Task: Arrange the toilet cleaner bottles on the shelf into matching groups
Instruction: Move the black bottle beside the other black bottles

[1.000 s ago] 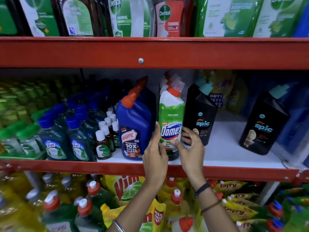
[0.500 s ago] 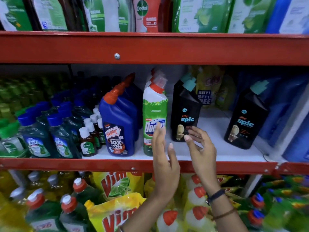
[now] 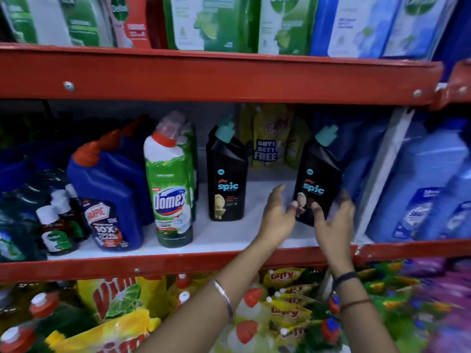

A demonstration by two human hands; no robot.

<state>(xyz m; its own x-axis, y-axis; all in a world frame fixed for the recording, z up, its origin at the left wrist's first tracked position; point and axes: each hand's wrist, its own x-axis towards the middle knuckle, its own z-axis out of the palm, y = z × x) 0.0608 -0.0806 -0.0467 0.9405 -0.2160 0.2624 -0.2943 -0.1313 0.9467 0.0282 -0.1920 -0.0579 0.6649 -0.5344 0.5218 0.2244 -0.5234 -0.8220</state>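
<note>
On the white middle shelf (image 3: 229, 235) stand blue Harpic bottles (image 3: 109, 200), green Domex bottles (image 3: 170, 189) and a black Spic bottle (image 3: 226, 179) with a teal cap, side by side. A second black Spic bottle (image 3: 318, 174) leans further right, apart from the first. My right hand (image 3: 334, 222) wraps its lower part, thumb on the front and fingers round the right side. My left hand (image 3: 277, 215) is spread just left of that bottle, its thumb tip at the bottle's lower left edge.
Small brown Dettol bottles (image 3: 54, 233) stand at the left front. Yellow "Buy 1 Get 1 Free" pouches (image 3: 267, 138) fill the back. Blue bottles (image 3: 418, 194) sit beyond a white divider (image 3: 382, 174) on the right. Red shelf rails (image 3: 178, 261) run above and below.
Both hands left the Domex bottle and moved right across the shelf to the right-hand Spic bottle. The view swung right with them.
</note>
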